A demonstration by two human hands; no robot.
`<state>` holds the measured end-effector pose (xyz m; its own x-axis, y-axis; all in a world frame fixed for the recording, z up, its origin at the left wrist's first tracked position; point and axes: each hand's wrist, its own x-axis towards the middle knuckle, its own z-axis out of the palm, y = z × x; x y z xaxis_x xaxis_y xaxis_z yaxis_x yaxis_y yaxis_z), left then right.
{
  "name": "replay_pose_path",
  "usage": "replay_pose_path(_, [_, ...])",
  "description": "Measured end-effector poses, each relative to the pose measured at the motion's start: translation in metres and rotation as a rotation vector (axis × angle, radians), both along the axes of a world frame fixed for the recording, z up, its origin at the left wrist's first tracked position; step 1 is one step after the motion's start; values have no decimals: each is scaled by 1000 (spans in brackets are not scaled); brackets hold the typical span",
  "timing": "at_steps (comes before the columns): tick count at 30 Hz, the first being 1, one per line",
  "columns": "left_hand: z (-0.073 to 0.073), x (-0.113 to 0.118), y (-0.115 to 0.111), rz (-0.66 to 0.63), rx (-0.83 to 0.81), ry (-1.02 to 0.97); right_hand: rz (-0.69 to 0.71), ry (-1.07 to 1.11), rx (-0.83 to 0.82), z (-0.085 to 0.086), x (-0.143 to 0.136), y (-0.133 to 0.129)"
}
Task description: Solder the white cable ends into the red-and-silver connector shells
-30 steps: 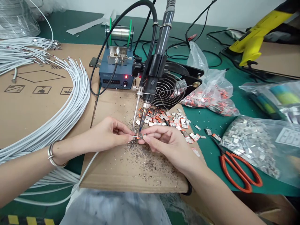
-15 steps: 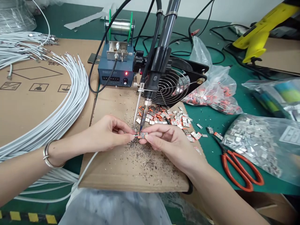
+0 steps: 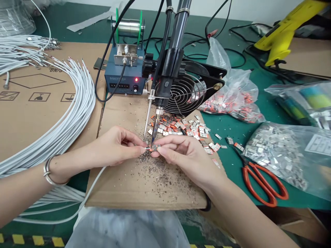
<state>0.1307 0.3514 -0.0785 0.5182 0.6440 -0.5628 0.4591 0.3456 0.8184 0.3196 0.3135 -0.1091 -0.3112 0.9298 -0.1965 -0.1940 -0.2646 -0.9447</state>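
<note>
Just under the tip of the soldering iron point(image 3: 163, 91), you hold a small connector board point(image 3: 156, 147) pinched between the thumb and fingers of your right hand point(image 3: 184, 151), though contact with the tip is too fine to tell. Left of that iron's tip, the thumb and forefinger of your left hand point(image 3: 116, 146) are closed narrowly around the end of a white cable point(image 3: 95, 186), at the board's near-left end. Behind and right of the tip lie loose connector pieces point(image 3: 200, 130), with orange-handled scissors point(image 3: 261, 182) farther right.

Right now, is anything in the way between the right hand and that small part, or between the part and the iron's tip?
Nothing visible is. The right hand pinches the small part, and the soldering iron's tip points down at it; whether they touch is too small to tell.
</note>
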Motion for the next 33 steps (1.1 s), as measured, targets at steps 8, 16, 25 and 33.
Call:
replay_pose_path(8, [-2,-1,0,-20,43,34,-13,-48,6,0,-1,-2])
replay_pose_path(16, [-8,-3,-2,-36,67,-2,-4,-95,17,-1,-1,-1])
replay_pose_path(25, [-6,-4,-2,-23,45,-59,17,-68,21,-2,2,-2])
replay_pose_path(33, [-5,-5,-3,-13,18,-56,35,-23,-1,-4,3,-2])
